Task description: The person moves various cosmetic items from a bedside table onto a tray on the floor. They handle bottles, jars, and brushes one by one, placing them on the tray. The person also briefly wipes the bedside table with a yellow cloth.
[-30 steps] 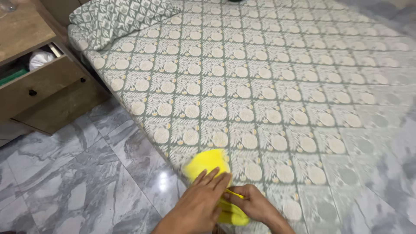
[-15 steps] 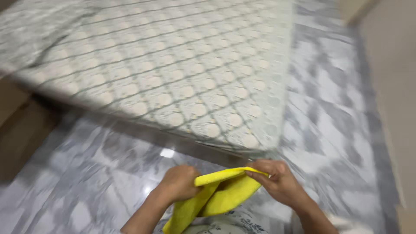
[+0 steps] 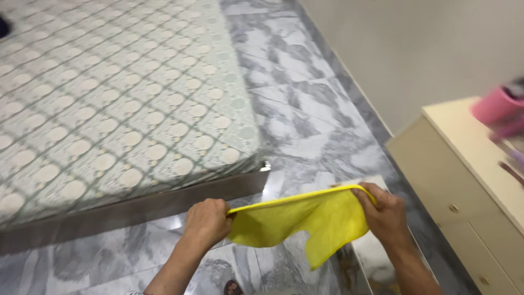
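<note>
A yellow cloth (image 3: 305,221) is stretched out between both my hands, above the grey marble floor. My left hand (image 3: 206,221) pinches its left top corner. My right hand (image 3: 385,213) grips the right top corner. The cloth's top edge is taut and the rest hangs loose below, with one flap drooping lower near the middle.
A bed with a green and cream patterned sheet (image 3: 109,109) fills the upper left, its dark base (image 3: 136,210) just beyond my left hand. A cream drawer cabinet (image 3: 464,191) stands at the right with a pink object (image 3: 494,106) on top. A plain wall (image 3: 415,49) runs behind.
The view has swung right, away from the bed and the wooden bedside drawers toward the cabinet and wall. My hands have lifted the cloth off the bed and pulled it open between them.
</note>
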